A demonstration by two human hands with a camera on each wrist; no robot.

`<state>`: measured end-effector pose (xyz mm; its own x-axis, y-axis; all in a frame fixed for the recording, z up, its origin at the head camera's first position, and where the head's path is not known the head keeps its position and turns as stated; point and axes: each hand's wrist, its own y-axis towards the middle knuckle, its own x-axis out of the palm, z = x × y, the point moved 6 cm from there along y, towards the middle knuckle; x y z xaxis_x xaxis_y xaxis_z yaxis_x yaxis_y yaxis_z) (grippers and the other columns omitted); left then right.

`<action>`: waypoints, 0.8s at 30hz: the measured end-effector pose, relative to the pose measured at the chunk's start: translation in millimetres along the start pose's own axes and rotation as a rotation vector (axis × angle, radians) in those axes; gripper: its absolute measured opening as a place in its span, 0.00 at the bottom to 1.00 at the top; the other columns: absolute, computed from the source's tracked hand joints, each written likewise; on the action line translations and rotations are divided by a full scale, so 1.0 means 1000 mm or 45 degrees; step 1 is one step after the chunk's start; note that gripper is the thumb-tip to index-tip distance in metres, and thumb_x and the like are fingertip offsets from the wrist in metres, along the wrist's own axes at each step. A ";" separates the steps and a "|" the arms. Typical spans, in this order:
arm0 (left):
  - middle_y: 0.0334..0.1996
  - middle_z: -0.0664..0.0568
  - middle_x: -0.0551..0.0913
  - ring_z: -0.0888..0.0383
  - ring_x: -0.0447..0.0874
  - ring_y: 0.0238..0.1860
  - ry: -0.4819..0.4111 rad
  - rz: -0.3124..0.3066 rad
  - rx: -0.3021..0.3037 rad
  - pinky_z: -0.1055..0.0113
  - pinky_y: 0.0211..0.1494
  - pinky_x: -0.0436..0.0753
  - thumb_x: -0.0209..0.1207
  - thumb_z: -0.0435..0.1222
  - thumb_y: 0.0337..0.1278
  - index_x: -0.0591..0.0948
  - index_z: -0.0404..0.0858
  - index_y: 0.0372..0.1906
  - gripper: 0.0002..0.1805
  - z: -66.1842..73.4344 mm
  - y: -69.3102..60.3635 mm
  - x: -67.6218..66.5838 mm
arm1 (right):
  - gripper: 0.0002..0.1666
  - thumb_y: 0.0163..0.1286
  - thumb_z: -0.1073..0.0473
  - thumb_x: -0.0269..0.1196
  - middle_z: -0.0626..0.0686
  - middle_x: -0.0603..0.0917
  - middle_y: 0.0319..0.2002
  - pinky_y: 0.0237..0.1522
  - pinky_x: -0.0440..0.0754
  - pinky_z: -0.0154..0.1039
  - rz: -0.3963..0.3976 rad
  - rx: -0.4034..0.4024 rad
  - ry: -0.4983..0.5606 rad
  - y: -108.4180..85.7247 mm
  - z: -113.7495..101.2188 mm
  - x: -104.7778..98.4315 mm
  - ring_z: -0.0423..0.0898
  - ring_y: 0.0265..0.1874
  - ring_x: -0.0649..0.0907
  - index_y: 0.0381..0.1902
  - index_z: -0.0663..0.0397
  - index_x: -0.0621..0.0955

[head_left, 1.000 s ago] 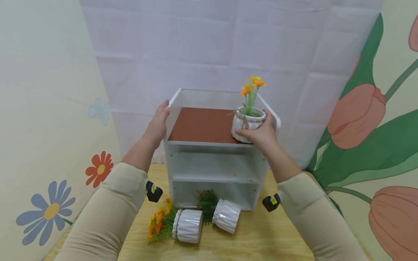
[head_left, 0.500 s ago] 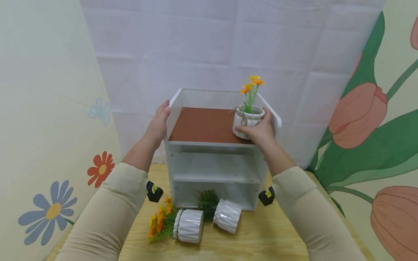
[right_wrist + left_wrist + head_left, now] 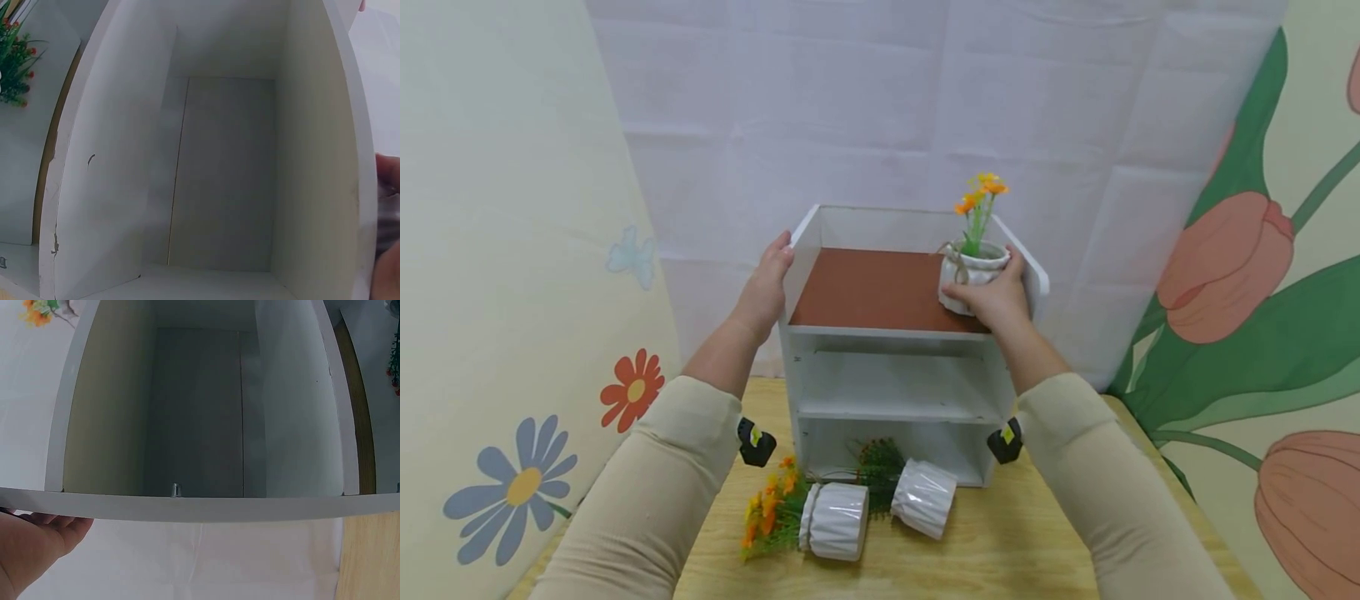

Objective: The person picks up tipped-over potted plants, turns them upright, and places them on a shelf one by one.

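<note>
My right hand [image 3: 1000,296] grips a white ribbed flower pot [image 3: 979,272] with orange and yellow artificial flowers [image 3: 981,196] and a twine bow. The pot is upright at the right end of the brown top board [image 3: 865,287] of a small white shelf [image 3: 895,416], near its right side panel. Whether its base touches the board is hard to tell. My left hand [image 3: 765,287] rests against the outside of the shelf's left panel, fingers extended; in the left wrist view its fingers [image 3: 72,531] lie beside the panel edge. Part of the right hand [image 3: 389,250] shows in the right wrist view.
Two white pots lie on their sides on the wooden table [image 3: 1000,550] before the shelf: one [image 3: 835,521] with orange flowers [image 3: 767,517] pointing left, another [image 3: 923,498] with red-dotted greenery [image 3: 880,467] by the bottom compartment. Painted walls flank both sides; a white cloth [image 3: 880,108] hangs behind.
My right hand has shifted the held flower pot slightly back from the board's front edge and a little right. The left hand stays at the left panel.
</note>
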<state>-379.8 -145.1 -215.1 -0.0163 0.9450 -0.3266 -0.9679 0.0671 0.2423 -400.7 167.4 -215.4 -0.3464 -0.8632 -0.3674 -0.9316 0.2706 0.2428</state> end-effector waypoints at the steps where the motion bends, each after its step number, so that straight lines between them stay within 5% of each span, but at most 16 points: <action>1: 0.79 0.46 0.46 0.41 0.46 0.77 -0.001 0.000 0.001 0.31 0.73 0.48 0.25 0.57 0.74 0.38 0.59 0.79 0.33 0.000 0.000 0.000 | 0.67 0.50 0.55 0.77 0.60 0.63 0.72 0.72 0.63 0.45 0.005 -0.004 0.003 0.000 0.000 0.000 0.54 0.70 0.66 0.76 0.44 0.45; 24: 0.78 0.46 0.49 0.42 0.48 0.76 -0.005 0.002 -0.004 0.33 0.74 0.48 0.26 0.57 0.74 0.39 0.59 0.79 0.33 -0.002 -0.001 -0.003 | 0.68 0.51 0.56 0.76 0.61 0.60 0.74 0.74 0.60 0.44 0.010 0.020 0.048 0.008 0.001 0.009 0.53 0.72 0.63 0.76 0.44 0.42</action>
<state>-379.0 -148.7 -216.3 -0.0171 0.9463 -0.3229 -0.9687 0.0643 0.2397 -411.8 162.1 -217.7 -0.3496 -0.8764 -0.3313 -0.9305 0.2837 0.2317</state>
